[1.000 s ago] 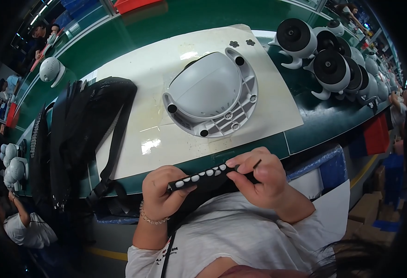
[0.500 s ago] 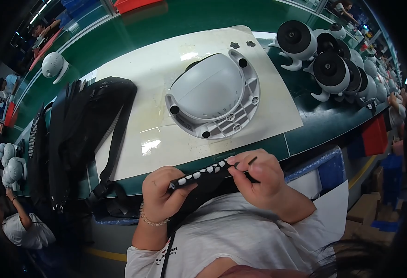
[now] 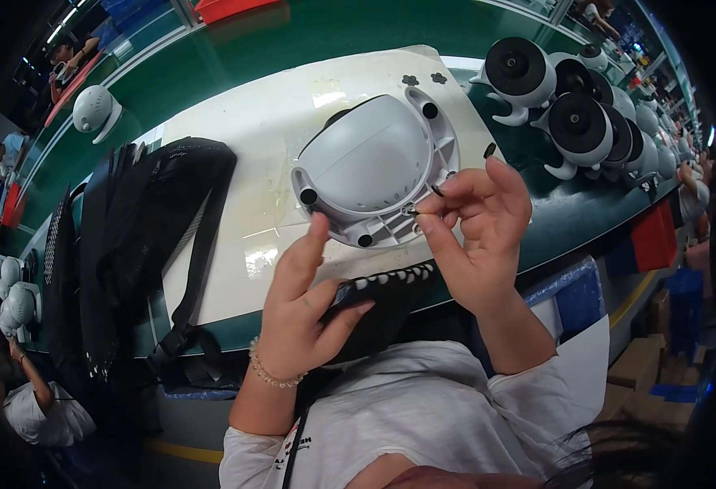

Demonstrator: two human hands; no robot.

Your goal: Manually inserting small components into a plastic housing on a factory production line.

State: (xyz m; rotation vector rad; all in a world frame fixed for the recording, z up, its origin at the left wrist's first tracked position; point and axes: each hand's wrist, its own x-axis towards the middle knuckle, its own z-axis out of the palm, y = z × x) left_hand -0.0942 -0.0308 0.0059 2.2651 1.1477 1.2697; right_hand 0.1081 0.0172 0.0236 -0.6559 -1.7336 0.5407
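Note:
A white rounded plastic housing [image 3: 370, 155] lies on a cream sheet, its ribbed curved base facing up with black round pads [image 3: 365, 240] on it. My right hand [image 3: 484, 244] is at the base's right edge, thumb and index finger nearly together around a small dark piece. Small black foot pads [image 3: 489, 151] sit at its other fingertips. My left hand [image 3: 301, 318] grips a black sheet with white round spots [image 3: 390, 277] between thumb and bent fingers. Its index finger points up beside the base's left foot; whether a pad is on that fingertip is unclear.
Black cloth bags with straps [image 3: 162, 196] lie at the left. Similar white units with black discs [image 3: 578, 126] crowd the right side. Another white unit [image 3: 95, 112] stands at the far left. Two dark flower-shaped pieces [image 3: 410, 80] rest at the sheet's far edge. People work nearby.
My right hand has left the spotted sheet and moved up and away to the housing's base, with small black pads on its fingers. My left index finger has stretched toward the base.

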